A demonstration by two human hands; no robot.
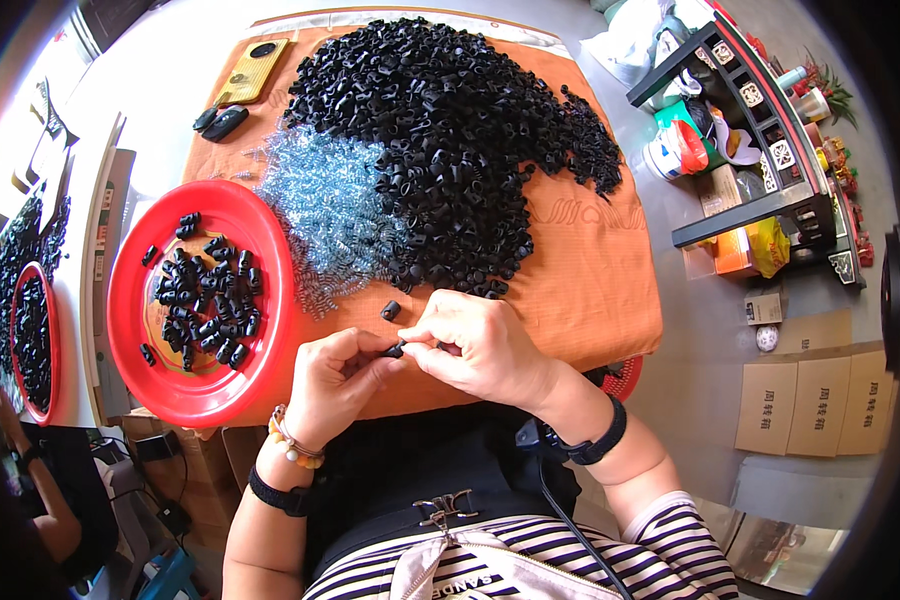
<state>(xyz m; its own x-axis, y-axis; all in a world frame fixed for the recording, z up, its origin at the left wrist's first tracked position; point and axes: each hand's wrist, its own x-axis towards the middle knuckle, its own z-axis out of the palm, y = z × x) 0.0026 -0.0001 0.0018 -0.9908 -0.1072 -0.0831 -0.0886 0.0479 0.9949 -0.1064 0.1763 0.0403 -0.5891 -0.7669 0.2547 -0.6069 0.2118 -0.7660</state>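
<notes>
Above the near edge of the orange-covered table [580, 270], both hands meet at a small black cord lock [394, 350]. My left hand [330, 385] pinches it from the left, thumb and forefinger closed. From the other side, my right hand [480, 345] is closed with its fingertips on the same piece, which they partly cover. Just beyond the fingers lies another cord lock [391, 311]. A large heap of loose black plastic pieces [450, 150] fills the far middle, with a pile of thin silvery springs [325, 200] at its left. Several cord locks [210, 300] sit in a red round tray [130, 310] by my left hand.
A yellow phone [253, 72] and a black key fob [230, 123] lie far left on the cloth. At the right stands a dark shelf [750, 215] with bags and tubs; cardboard boxes [820, 405] stand below it. A mirror-like panel at far left shows a similar scene.
</notes>
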